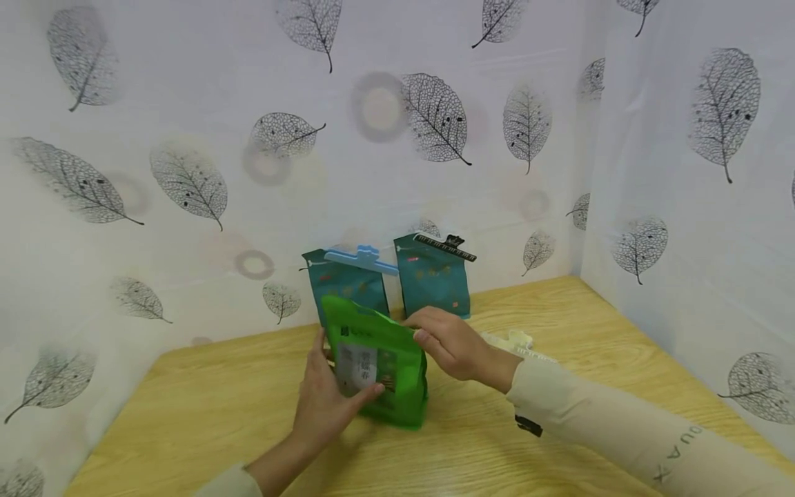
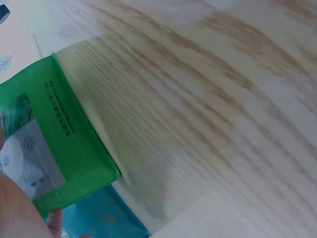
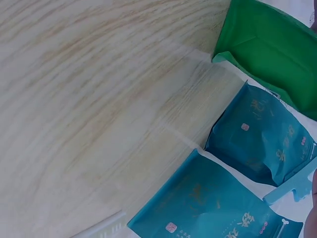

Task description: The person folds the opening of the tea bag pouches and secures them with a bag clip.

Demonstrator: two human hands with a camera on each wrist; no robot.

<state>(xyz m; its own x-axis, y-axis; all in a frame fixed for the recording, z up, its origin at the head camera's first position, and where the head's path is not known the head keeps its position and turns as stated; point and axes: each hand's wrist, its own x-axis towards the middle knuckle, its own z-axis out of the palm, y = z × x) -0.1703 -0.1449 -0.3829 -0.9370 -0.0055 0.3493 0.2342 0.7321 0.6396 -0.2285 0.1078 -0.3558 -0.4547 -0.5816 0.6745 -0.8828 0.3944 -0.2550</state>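
A green packaging bag (image 1: 404, 386) with a pale label stands tilted at the middle of the table. My left hand (image 1: 329, 400) grips its left side, the thumb lying across the front and the fingers behind. At the top right corner, my right hand (image 1: 450, 343) pinches the bag's edge between thumb and curled fingers. In the left wrist view the bag's printed face (image 2: 84, 148) shows; the right wrist view has its plain green back (image 3: 272, 49). Close behind stand two teal bags: one (image 1: 350, 286) with a blue clip (image 1: 360, 260), the other (image 1: 435, 283) with a black-and-white piano-key clip (image 1: 445, 246).
A cream clip (image 1: 518, 343) lies on the wooden table (image 1: 217, 400) beyond my right forearm. Part of a black object (image 1: 528, 424) shows beneath the right sleeve. A white leaf-print curtain (image 1: 385, 172) hangs along the back and right sides.
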